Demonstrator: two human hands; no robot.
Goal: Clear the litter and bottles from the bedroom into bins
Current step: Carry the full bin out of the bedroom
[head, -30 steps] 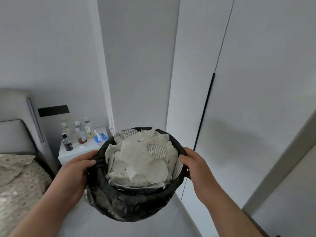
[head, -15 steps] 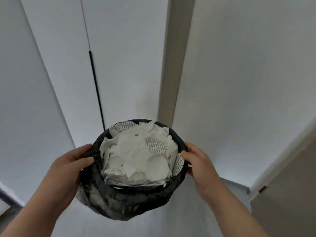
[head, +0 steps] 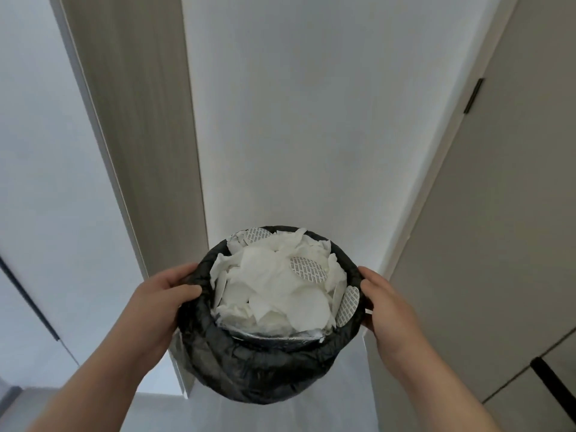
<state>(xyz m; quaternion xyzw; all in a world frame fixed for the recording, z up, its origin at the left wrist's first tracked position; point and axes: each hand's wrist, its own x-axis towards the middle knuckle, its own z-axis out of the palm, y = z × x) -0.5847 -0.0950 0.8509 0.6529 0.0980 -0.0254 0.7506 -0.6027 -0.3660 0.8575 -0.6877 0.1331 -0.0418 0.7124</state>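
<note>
Bin [head: 265, 363] hangs in mid-air between 2 hands, held level in front of the person and clear of the floor. Left hand [head: 156, 304] clamps its left rim, thumb lying over the top and fingers curled round the outside. Right hand [head: 386, 304] grips the opposite side, fingers wrapped on the outer wall. This 2-sided hold likely keeps the rim level: tissue [head: 268, 285] is heaped to the top with 3 printed discs [head: 308, 269] among it, and a tilt could shed some. Black liner [head: 346, 266] folds over the rim, so both grips also pin it. Wall [head: 311, 120] faces ahead, with a door [head: 498, 213] at right. My guess is the bin is being carried off for emptying.
</note>
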